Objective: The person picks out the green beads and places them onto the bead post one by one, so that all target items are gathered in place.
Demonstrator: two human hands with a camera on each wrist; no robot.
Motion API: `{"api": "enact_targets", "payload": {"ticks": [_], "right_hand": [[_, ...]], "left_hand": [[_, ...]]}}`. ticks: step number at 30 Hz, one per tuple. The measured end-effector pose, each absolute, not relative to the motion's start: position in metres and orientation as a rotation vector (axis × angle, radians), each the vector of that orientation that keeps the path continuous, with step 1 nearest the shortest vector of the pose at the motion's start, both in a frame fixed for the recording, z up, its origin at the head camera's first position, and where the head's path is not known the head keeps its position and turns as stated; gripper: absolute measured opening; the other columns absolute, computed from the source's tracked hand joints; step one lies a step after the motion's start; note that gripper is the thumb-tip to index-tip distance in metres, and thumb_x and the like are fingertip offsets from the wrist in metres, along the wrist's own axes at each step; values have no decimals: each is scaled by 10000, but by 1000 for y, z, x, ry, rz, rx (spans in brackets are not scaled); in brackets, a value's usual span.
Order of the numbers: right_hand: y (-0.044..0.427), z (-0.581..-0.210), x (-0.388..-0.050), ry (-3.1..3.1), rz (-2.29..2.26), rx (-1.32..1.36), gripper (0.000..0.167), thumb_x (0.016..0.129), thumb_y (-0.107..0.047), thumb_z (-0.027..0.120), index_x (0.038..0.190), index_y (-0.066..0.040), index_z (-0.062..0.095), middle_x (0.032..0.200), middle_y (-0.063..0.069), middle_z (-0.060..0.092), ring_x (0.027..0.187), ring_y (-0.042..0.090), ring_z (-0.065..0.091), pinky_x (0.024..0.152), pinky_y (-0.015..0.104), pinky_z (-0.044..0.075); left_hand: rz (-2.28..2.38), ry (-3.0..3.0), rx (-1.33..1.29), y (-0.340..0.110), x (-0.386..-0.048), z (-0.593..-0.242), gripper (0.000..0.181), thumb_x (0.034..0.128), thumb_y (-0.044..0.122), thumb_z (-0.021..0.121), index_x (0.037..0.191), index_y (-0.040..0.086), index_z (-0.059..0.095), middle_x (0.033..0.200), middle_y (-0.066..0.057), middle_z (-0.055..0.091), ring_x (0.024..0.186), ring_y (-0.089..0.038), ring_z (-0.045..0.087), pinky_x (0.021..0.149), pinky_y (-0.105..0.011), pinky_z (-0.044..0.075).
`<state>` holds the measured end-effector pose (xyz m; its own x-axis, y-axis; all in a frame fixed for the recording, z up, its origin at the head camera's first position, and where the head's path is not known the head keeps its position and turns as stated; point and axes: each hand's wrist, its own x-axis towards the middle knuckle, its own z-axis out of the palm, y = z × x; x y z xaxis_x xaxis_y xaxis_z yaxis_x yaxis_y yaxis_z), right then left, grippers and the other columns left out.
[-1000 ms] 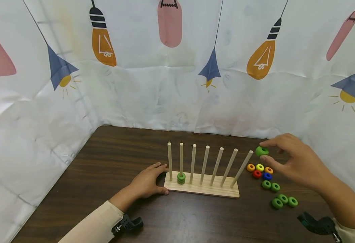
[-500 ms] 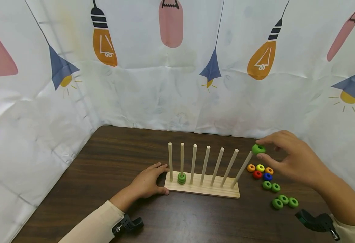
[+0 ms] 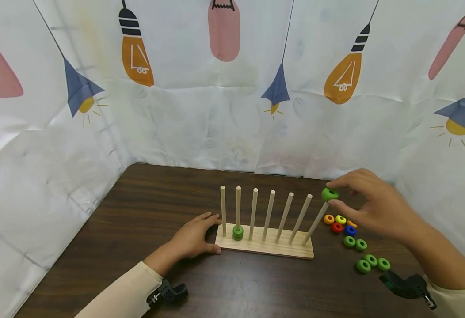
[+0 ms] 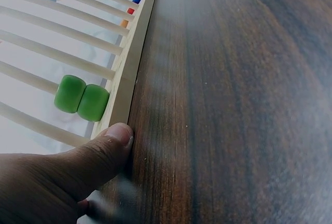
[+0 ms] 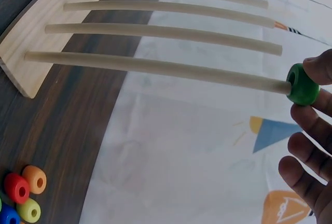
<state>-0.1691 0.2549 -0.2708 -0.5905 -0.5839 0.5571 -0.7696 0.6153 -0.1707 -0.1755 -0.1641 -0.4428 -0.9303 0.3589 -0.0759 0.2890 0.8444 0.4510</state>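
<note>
One green bead [image 5: 306,90] pinched by fingers of right hand [image 3: 375,207] at tip of end peg [image 5: 155,67]: align hole, lower gently; left hand [image 3: 190,237], fingers gripping base [image 3: 264,247], should brace.

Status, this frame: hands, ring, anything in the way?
Left hand holds left end of peg board. Right hand pinches green ring at tip of rightmost peg; threading unclear. Loose rings lie right of peg board, not blocking that peg.
</note>
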Motion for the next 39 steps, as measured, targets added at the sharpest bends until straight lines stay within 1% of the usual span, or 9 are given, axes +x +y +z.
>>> {"api": "enact_targets", "payload": {"ticks": [7,19,28,36,39], "right_hand": [[247,-271,-170,-2385,583,1091,506,704,-19,885,1161,-179,735,1083,-91,706,997,95,564,784,196,436],[240,-271,-172,-2394,598,1105,519,722,-20,885,1182,-203,729,1108,-103,691,1021,93,574,785,186,440],[234,-270,-174,-2387,592,1128,486,726,-27,882,1158,-188,728,1097,-102,689,1020,100,580,776,200,449],[229,-269,-174,-2400,601,1139,475,735,-33,888,1154,-190,729,1087,-113,683,993,96,581,745,175,466],[227,-268,-175,-2394,603,1152,472,738,-34,884,1156,-188,728,1090,-112,682,985,96,578,744,161,455]], "left_hand": [[660,2865,512,-165,-176,-444,774,758,442,911,1438,228,609,1570,-25,458,1485,-311,341,1080,-599,395],[672,2870,517,-165,-175,-443,779,749,440,916,1432,219,613,1560,-29,472,1480,-316,349,1080,-601,393],[677,2866,520,-164,-176,-443,780,754,437,914,1437,221,608,1562,-23,469,1483,-315,344,1083,-605,387],[676,2870,525,-164,-175,-442,772,751,430,917,1429,218,615,1558,-34,475,1480,-320,349,1082,-605,388],[676,2871,527,-164,-175,-443,769,750,427,919,1426,218,618,1556,-37,477,1479,-320,350,1083,-604,388]]}}
